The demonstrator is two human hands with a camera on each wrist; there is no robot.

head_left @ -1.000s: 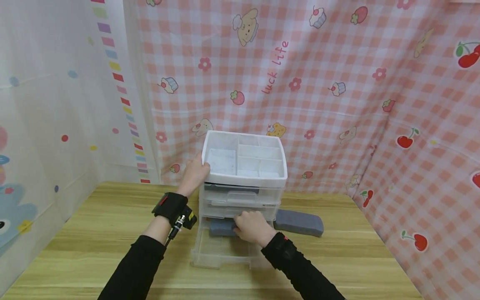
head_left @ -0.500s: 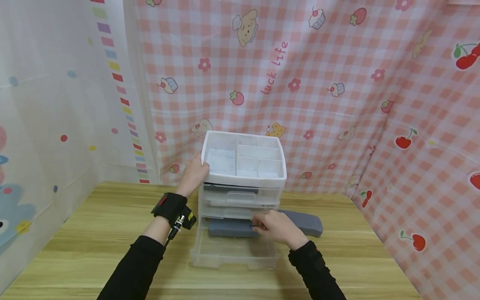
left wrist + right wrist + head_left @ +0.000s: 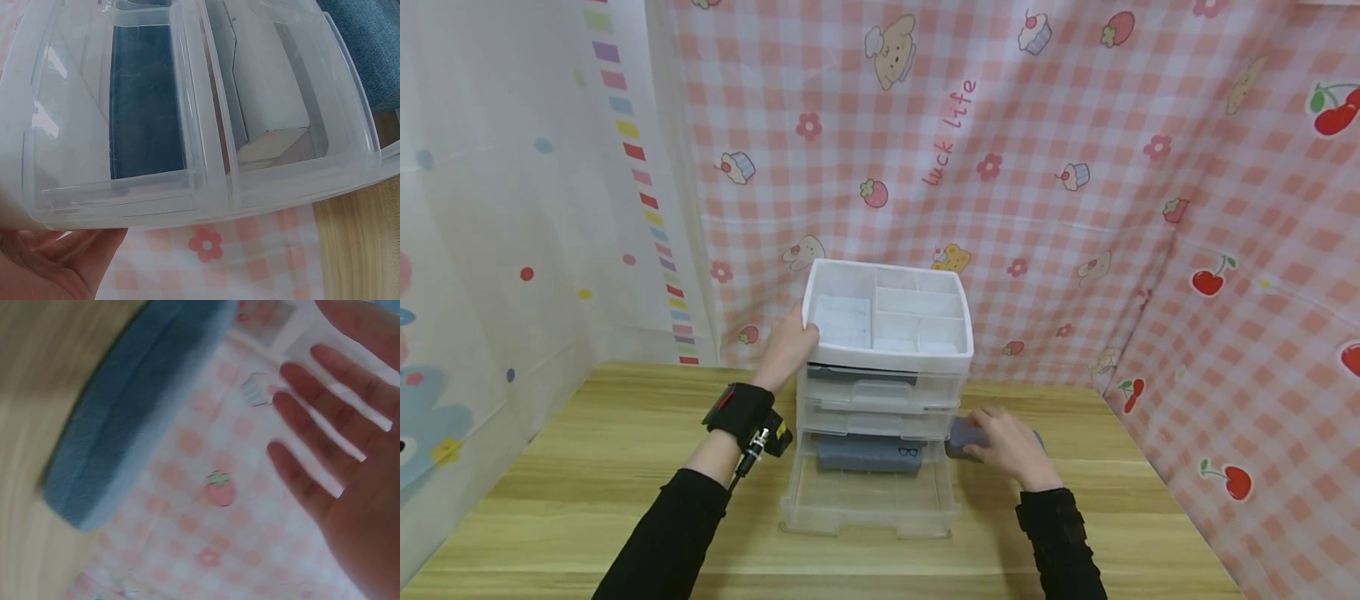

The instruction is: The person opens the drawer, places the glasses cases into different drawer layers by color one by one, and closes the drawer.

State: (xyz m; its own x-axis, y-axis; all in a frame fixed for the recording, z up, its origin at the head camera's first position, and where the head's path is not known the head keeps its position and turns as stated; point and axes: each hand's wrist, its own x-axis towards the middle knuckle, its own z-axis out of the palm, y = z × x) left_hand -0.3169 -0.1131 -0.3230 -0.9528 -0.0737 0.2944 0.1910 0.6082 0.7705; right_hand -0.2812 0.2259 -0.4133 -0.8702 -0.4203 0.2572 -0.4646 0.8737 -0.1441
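Note:
A clear plastic drawer unit [image 3: 883, 392] with a white divided tray [image 3: 887, 354] on top stands on the wooden table [image 3: 587, 467]. My left hand [image 3: 786, 346] grips the unit's upper left corner; the left wrist view shows its palm [image 3: 56, 265] under the clear plastic [image 3: 206, 181]. The bottom drawer [image 3: 865, 521] is pulled out, and a grey-blue soft case [image 3: 868, 456] lies at its back. My right hand [image 3: 1003, 442] is over a second grey-blue case [image 3: 961, 437] on the table right of the unit. In the right wrist view that hand [image 3: 350, 469] is spread flat, just apart from the case [image 3: 131, 419].
Pink checked cloth [image 3: 1075, 167] hangs behind and to the right, a pale dotted sheet [image 3: 490, 208] to the left. A dark item [image 3: 861, 377] shows through the top clear drawer. Bare table lies left of and in front of the unit.
My right hand let go of the case inside the open bottom drawer and moved right, out of the drawer, to the second case on the table. The left hand stayed put.

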